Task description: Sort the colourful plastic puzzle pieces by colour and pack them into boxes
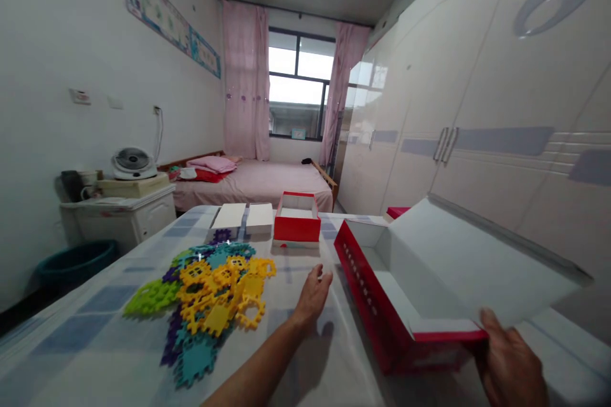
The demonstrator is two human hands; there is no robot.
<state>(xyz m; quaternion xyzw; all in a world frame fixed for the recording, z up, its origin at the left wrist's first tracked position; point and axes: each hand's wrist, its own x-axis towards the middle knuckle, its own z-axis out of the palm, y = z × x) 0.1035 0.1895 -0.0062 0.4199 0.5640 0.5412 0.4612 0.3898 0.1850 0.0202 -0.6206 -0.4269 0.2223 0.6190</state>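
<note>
A large red box (356, 286) with a white inside stands at the right of the table, its lid (470, 251) tipped back. My right hand (513, 359) grips the near right corner of this box, thumb on top of the edge. Left of the box, my left hand (315, 296) hovers over the cloth with its fingers apart and nothing in them. Farther left lies a heap of plastic gear-shaped building pieces, with yellow pieces (217, 318) on top and green (151, 299), teal (195, 359) and purple ones around them.
Behind the heap sit two white boxes (229, 216) (259, 217) and a small open red box (296, 229). A checked cloth covers the table (102, 311). Beyond are a bed (267, 181), a cabinet with a fan (133, 163), a bin (76, 261) and a wardrobe (420, 102).
</note>
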